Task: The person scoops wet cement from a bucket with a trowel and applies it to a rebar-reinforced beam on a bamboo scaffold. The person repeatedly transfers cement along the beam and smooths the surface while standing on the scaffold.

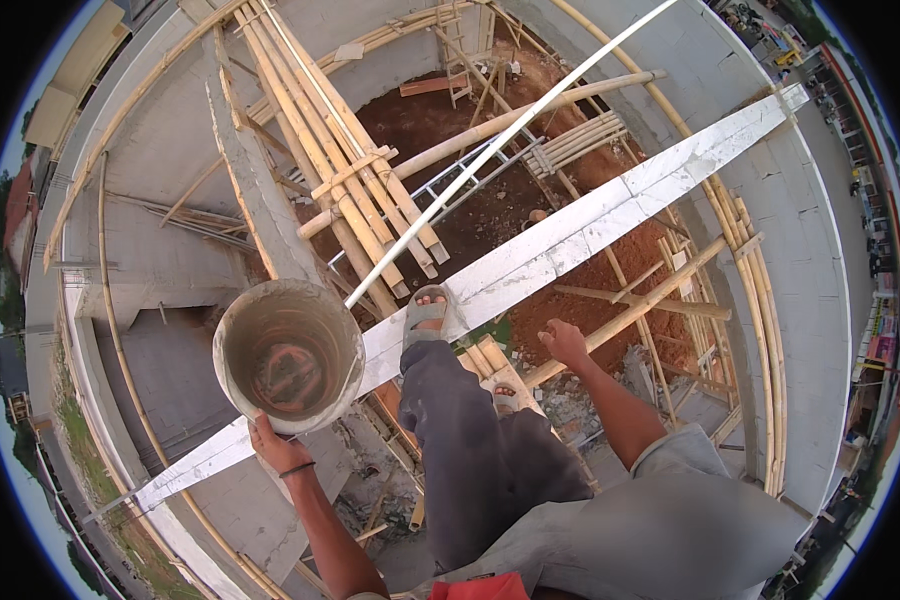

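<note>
My left hand (270, 445) grips the rim of a round, mortar-smeared bucket (232, 345). The bucket is tilted so that its inside shows, with only a stained bottom and no clear load. My right hand (565, 343) hangs in the air to the right of my legs, fingers loosely bent and holding nothing. In the picture it lies beside a bamboo pole (660, 290); whether it touches the pole I cannot tell. One sandalled foot (430, 312) rests on a long white block wall top (560, 250). The other foot (505, 398) is lower, on bamboo planks (485, 362).
Bundled bamboo poles (320, 150) lie at the upper left, beside a narrow concrete wall top (260, 180). A long white pole (500, 140) crosses ahead. Far below are reddish soil (400, 120) and a metal ladder (470, 175). A curved block wall (795, 250) stands right, with bamboo rails alongside.
</note>
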The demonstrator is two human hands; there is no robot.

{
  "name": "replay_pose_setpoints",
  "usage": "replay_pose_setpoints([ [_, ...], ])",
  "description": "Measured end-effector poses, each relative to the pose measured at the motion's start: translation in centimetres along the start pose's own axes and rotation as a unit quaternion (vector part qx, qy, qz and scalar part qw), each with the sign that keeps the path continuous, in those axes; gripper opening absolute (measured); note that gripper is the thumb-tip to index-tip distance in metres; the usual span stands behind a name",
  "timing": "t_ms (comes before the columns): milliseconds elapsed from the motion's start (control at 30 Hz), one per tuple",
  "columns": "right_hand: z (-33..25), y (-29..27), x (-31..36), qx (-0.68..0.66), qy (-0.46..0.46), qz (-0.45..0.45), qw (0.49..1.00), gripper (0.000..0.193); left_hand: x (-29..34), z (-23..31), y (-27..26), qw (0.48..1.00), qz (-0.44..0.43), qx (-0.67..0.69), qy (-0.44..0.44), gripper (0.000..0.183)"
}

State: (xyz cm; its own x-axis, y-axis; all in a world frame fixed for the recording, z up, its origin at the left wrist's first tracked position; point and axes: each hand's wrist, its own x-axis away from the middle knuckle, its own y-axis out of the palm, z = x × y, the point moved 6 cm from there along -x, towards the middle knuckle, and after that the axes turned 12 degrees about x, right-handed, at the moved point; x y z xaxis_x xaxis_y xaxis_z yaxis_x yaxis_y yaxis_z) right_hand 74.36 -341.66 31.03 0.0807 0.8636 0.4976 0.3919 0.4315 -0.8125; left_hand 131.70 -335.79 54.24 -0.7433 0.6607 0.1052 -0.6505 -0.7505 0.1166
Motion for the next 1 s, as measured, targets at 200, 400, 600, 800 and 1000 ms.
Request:
replay_pose_setpoints([
  [200,-3.1,-2.1,-10.1,0.012,0.008,0.206,0.978,0.051,-9.2,-10.5,19.6,0.981,-0.142,0.062,-0.114,0.02],
  [400,-5.1,1.0,-16.5,0.062,0.1,0.334,0.935,0.076,-10.8,-26.3,39.0,0.939,-0.234,0.123,-0.221,0.019],
  [600,-5.4,5.3,-18.4,0.052,0.145,0.331,0.931,0.076,-4.7,-38.0,56.3,0.852,-0.369,0.177,-0.328,0.022],
  [800,-5.4,5.1,-18.6,0.057,0.147,0.356,0.921,0.074,0.4,-46.7,70.2,0.832,-0.498,0.065,-0.234,0.029],
  [1000,-5.3,5.3,-18.1,0.05,0.144,0.355,0.922,0.07,-1.1,-55.7,74.1,0.857,-0.497,-0.05,-0.131,0.075],
])
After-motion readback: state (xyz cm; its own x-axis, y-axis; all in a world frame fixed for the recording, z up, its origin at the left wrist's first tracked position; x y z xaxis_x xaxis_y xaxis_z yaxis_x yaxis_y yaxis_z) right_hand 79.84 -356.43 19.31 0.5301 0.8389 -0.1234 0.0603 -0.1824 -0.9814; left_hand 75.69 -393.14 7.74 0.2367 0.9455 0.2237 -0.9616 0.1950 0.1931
